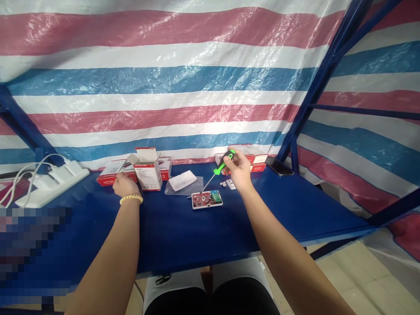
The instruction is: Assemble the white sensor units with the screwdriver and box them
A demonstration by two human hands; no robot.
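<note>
My right hand [239, 170] grips a green-and-black handled screwdriver [220, 167], its shaft slanting down toward an opened white device base holding a red circuit board [206, 199] with a green terminal block. My left hand [124, 185], with a yellow bead bracelet at the wrist, rests on a flat red-and-white box [110, 173] beside an opened upright red-and-white carton [148, 171]. A white device cover [182, 180] lies on a clear plastic bag behind the board. Small white parts [230, 184] lie by my right hand.
More red-and-white boxes [254, 154] stand at the back right, next to a dark phone [279, 167]. A white power strip with cables [49, 181] lies at the left. A striped tarp and blue frame posts [295, 131] enclose the blue table [183, 232].
</note>
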